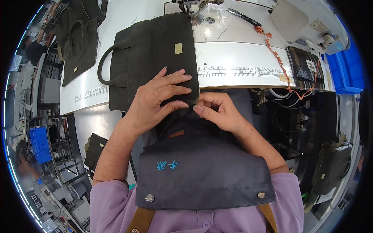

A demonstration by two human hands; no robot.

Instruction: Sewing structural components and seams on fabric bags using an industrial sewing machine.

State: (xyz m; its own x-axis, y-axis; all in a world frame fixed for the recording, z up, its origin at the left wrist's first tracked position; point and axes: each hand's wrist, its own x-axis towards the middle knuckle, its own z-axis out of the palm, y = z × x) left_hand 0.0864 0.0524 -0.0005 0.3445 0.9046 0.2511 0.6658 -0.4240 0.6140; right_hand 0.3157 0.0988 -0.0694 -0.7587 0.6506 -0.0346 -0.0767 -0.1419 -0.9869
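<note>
A dark olive fabric tote bag (155, 50) lies flat on the white sewing table, its looped handle to the left and a small pale yellow tag near its right edge. My left hand (157, 95) rests on the lower right of the bag, fingers stretched and apart. At the bag's near right corner, my right hand (219, 110) is closed, thumb and forefinger pinched at the edge. Its other fingers are curled in and partly hidden. The bag's far right edge reaches the sewing machine's needle area (190, 9).
Thread snips (244, 17) on a coiled orange cord (278, 58) lie at the far right. A printed ruler (241, 71) runs along the table's front. More dark bags (79, 42) lie at the far left. Blue bins (345, 72) stand at the right.
</note>
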